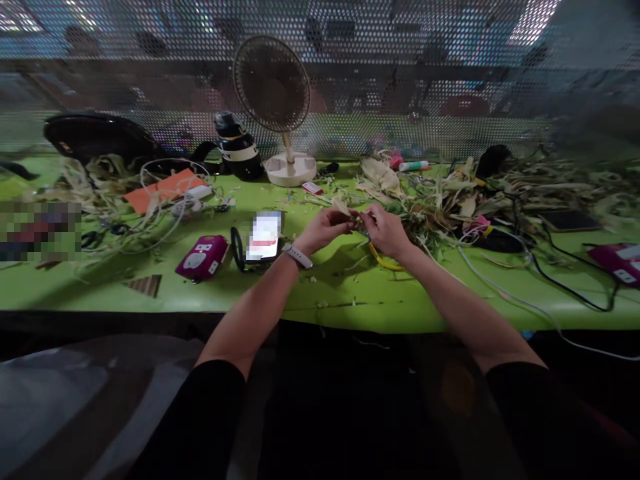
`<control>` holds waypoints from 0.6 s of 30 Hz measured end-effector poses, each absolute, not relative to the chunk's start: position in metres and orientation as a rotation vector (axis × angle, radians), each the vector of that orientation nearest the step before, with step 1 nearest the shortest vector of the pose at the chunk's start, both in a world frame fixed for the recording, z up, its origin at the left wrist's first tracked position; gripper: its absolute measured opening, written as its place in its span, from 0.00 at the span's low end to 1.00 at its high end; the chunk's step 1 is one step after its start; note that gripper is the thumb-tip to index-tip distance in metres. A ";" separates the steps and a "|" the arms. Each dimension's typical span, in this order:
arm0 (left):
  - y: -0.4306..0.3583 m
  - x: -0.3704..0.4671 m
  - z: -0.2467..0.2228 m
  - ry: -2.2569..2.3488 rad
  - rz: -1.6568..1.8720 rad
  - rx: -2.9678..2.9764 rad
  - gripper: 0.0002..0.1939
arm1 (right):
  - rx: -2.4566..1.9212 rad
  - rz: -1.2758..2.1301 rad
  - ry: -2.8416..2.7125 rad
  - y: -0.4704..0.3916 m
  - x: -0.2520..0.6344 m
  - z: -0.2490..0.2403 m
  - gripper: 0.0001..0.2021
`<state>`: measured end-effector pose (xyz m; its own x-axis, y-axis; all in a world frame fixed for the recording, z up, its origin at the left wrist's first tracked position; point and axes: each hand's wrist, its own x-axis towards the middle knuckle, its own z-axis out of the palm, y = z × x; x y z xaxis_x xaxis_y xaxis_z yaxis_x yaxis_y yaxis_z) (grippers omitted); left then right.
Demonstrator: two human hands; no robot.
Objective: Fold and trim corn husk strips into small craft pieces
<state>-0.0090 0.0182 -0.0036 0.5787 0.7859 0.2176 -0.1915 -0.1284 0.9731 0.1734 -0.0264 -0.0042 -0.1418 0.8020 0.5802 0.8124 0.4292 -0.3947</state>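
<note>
Over the green table, my left hand (325, 228), with a pale watch band on its wrist, is closed in a pinch on a pale dried leaf (341, 205) that looks like husk. My right hand (386, 230) meets it fingertip to fingertip, pinching the same leaf's end; the exact grip is too small to make out. Beneath the right hand lies a curved yellow thing (384, 260), partly hidden. A heap of dried leaves and green stalks (435, 213) spreads just right of the hands. Larger pale husks (380, 177) lie behind them.
A phone (265, 235) leans on a stand left of my hands, beside a purple box (203, 258). Behind stand a fan (290, 172) and a black bottle (240, 150). Orange paper (167, 190) and cables lie left; a white cable (515, 300) crosses the right side.
</note>
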 end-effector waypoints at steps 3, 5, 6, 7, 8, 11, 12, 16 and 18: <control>0.017 -0.010 0.000 0.496 0.931 1.439 0.25 | -1.333 0.228 -1.864 -0.029 0.172 0.001 0.22; 0.015 -0.011 0.003 0.483 0.935 1.424 0.24 | -1.288 0.374 -1.824 -0.030 0.170 0.003 0.23; 0.015 -0.012 0.004 0.483 0.940 1.414 0.23 | -1.272 0.414 -1.796 -0.031 0.169 0.003 0.23; 0.014 -0.012 0.005 0.488 0.948 1.399 0.22 | -1.265 0.427 -1.759 -0.031 0.168 0.002 0.24; 0.012 -0.011 0.005 0.498 0.956 1.380 0.21 | -1.266 0.423 -1.716 -0.032 0.166 0.002 0.24; 0.007 -0.005 0.002 0.539 1.000 1.302 0.21 | -1.284 0.409 -1.593 -0.033 0.162 -0.002 0.23; 0.005 -0.002 0.000 0.548 1.040 1.282 0.20 | -1.290 0.416 -1.568 -0.034 0.161 -0.003 0.22; 0.000 0.009 -0.008 0.610 1.189 1.266 0.20 | -1.296 0.528 -1.527 -0.034 0.156 -0.008 0.21; 0.000 0.010 -0.008 0.643 1.213 1.260 0.19 | -1.265 0.640 -1.486 -0.033 0.155 -0.008 0.22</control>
